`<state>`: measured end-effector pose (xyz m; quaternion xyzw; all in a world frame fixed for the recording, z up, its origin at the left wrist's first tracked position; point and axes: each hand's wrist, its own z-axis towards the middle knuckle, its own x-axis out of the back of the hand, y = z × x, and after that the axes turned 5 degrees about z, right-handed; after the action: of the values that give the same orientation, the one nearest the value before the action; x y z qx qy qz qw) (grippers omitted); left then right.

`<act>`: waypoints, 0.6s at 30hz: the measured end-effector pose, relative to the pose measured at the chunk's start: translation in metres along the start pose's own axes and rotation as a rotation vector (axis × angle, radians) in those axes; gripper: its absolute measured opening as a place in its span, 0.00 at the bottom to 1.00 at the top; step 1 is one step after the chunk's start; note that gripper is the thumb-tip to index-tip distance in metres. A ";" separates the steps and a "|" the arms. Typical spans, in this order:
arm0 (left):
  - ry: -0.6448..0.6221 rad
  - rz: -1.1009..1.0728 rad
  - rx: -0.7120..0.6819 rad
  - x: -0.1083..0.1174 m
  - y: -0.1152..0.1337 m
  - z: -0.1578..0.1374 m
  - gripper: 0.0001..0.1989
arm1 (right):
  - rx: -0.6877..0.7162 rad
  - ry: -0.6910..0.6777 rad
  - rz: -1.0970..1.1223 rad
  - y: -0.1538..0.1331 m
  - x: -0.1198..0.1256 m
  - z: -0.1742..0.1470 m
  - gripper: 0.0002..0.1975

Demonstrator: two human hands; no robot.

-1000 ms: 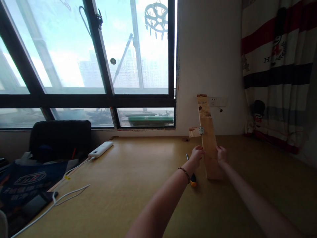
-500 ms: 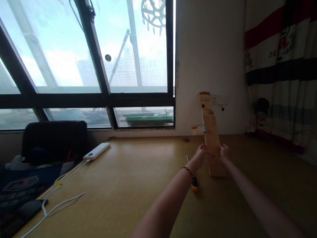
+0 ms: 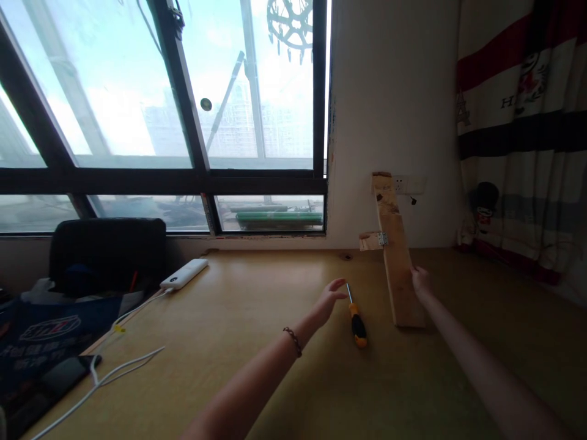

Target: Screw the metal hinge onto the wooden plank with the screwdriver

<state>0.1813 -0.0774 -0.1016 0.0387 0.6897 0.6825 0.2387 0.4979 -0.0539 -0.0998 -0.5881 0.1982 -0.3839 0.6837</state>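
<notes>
My right hand [image 3: 422, 285] grips the right edge of a wooden board [image 3: 400, 269], which stands tilted on the table with its lower end on the tabletop. A metal hinge [image 3: 382, 239] sits at the board's left edge, joining it to a small wood piece [image 3: 369, 241] that sticks out to the left. My left hand [image 3: 331, 298] is off the board, fingers apart and nothing in them. Just right of its fingertips lies a screwdriver [image 3: 357, 324] with a yellow and black handle, its shaft pointing away from me.
On the table [image 3: 257, 354], a white power bank [image 3: 184, 274] with a white cable [image 3: 120, 368] lies at the left edge. Beyond that edge are a black chair [image 3: 107, 253] and a blue bag [image 3: 50, 336]. A wall socket [image 3: 408, 184] is behind the board; a curtain [image 3: 523, 153] hangs right.
My left hand has let go of the board and moved left, uncovering the screwdriver. My right hand still holds the board, which appears slightly further right in view.
</notes>
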 end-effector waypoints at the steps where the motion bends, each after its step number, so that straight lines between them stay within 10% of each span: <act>1: 0.038 -0.004 -0.016 0.014 0.001 -0.006 0.22 | -0.010 0.010 -0.026 -0.001 -0.001 -0.001 0.11; 13: 0.240 -0.005 -0.070 0.093 -0.004 -0.025 0.19 | -0.168 0.123 -0.302 -0.017 -0.008 -0.031 0.31; 18: 0.282 0.140 -0.121 0.102 -0.002 -0.037 0.17 | 0.245 0.494 -0.235 -0.045 -0.012 -0.068 0.22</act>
<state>0.0779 -0.0733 -0.1330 -0.0239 0.6697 0.7364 0.0932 0.4279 -0.0903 -0.0741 -0.4090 0.2412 -0.6129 0.6315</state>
